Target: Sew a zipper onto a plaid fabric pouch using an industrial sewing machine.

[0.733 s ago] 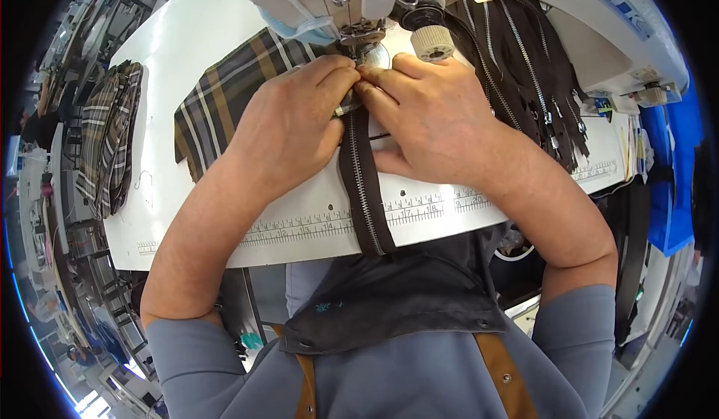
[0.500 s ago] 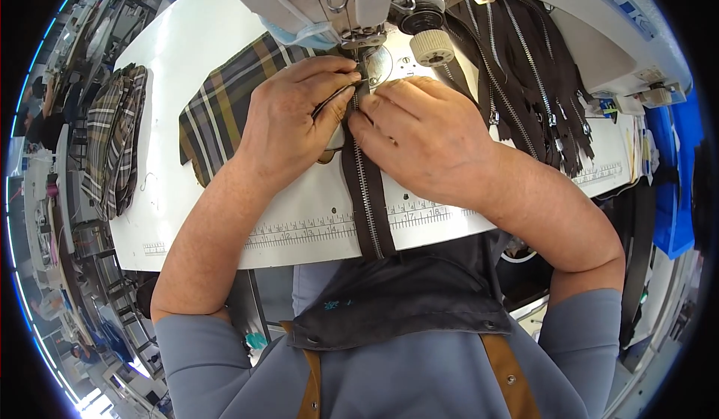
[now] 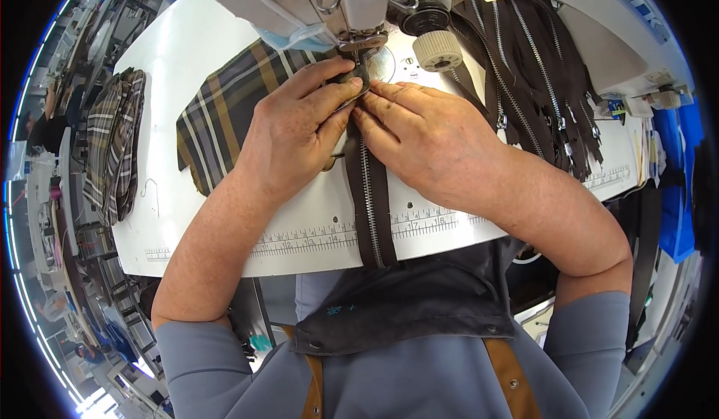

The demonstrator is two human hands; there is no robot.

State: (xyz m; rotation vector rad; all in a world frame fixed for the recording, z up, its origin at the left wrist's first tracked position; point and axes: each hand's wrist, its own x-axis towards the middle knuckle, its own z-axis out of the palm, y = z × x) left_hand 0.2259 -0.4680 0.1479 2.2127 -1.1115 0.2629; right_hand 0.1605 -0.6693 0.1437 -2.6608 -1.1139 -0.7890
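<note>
Just in front of the presser foot (image 3: 361, 53) of a sewing machine (image 3: 359, 0), my two hands meet at the top of a dark brown zipper (image 3: 368, 209). The zipper has silver metal teeth and runs down over the table's near edge. My left hand (image 3: 288, 131) is closed, thumb and forefinger pinching the edge of a plaid fabric piece (image 3: 225, 112), which spreads out to its left. With fingertips pressed together, my right hand (image 3: 438, 138) grips the zipper tape from the right. The fingers hide where fabric and tape meet.
More zippers (image 3: 535, 59) lie in a bunch to the right, under the machine arm. A stack of plaid pieces (image 3: 112, 146) sits at the table's left edge. A printed ruler (image 3: 299, 241) follows the near edge of the white table (image 3: 176, 194). Blue bins (image 3: 678, 194) stand far right.
My left finger and thumb have pressed down closer to the right fingertips, and the fabric edge between them has turned flatter. The view has shifted slightly.
</note>
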